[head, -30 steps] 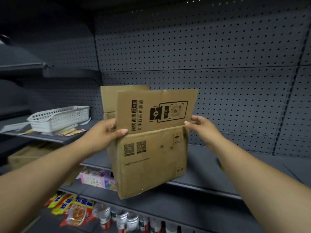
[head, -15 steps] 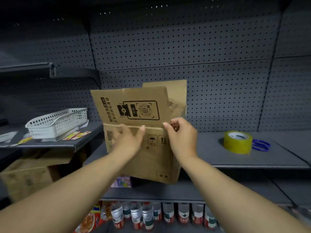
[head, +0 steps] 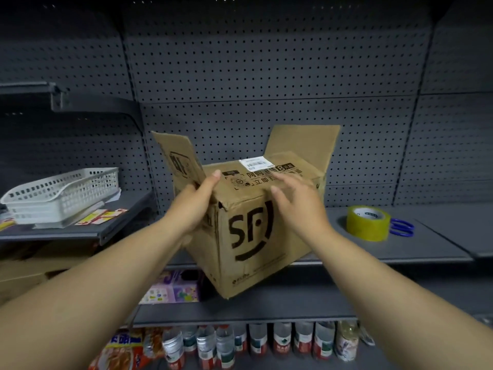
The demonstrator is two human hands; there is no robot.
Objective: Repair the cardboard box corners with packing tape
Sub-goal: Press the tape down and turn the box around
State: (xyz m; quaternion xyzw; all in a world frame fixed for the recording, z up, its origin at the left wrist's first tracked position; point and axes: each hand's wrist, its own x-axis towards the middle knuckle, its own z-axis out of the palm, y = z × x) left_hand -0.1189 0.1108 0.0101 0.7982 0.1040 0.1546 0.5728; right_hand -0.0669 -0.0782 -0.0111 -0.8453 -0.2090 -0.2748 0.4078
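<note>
A brown cardboard box (head: 250, 236) with a black logo on its front hangs tilted over the edge of the grey shelf (head: 400, 252). Two of its top flaps stand up and one lies folded flat. My left hand (head: 198, 201) grips the box's upper left corner, thumb on top and fingers down the side. My right hand (head: 296, 198) lies on the folded top flap with straight fingers pressing it down. A roll of yellowish packing tape (head: 368, 222) stands on the shelf to the right, with blue-handled scissors (head: 401, 228) just behind it.
A white plastic basket (head: 61, 196) and printed cards (head: 101, 216) sit on the left shelf. Pegboard backs the shelves. Below are a colourful box (head: 173, 289), several bottles (head: 256, 343) and snack packets (head: 125, 348). More cardboard (head: 24, 276) lies lower left.
The box has been turned so its logo side faces me and a top flap now lies folded down. My right hand moved from the front edge onto that flap.
</note>
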